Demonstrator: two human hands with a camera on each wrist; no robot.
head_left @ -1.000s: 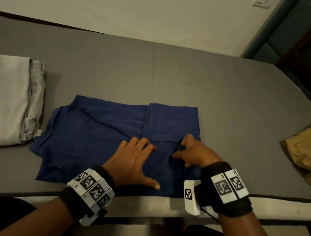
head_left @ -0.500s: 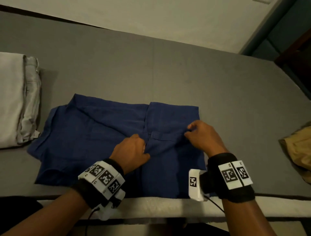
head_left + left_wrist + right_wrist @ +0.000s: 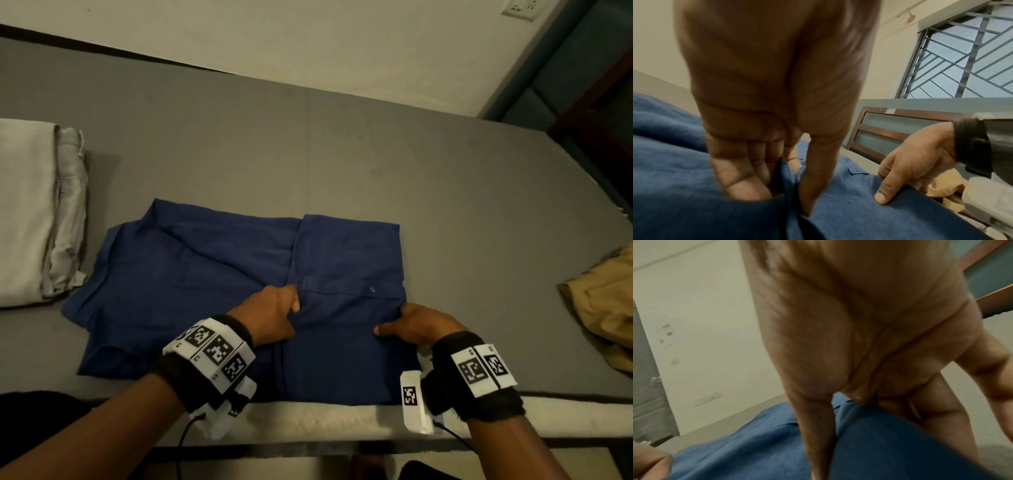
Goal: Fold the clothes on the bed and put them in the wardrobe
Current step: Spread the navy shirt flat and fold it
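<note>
A dark blue cotton shirt [image 3: 239, 291], partly folded, lay flat near the front edge of the grey mattress-topped bed [image 3: 376, 154]; its right portion was already doubled over, showing a buttoned placket. The left hand [image 3: 270, 317] sat at the inner edge of that doubled flap, and the left wrist view showed its fingers [image 3: 740, 175] tucked under the cloth with the thumb on top, pinching the layer. The right hand [image 3: 416, 325] was at the flap's outer right edge, thumb lying on the fabric and fingers curled around the edge beneath it, so it too gripped the shirt.

The shirt looked light, thin and limp, creasing wherever it was touched. It would probably sag and lose its fold if lifted by one point, so holding it at two spread places along the same edge, as both hands did, seemed the sound way to carry the next fold over.

A folded pale grey garment [image 3: 37, 212] rested at the bed's left, just beside the shirt's collar end, and a crumpled tan cloth [image 3: 606, 301] lay well apart at the right.
</note>
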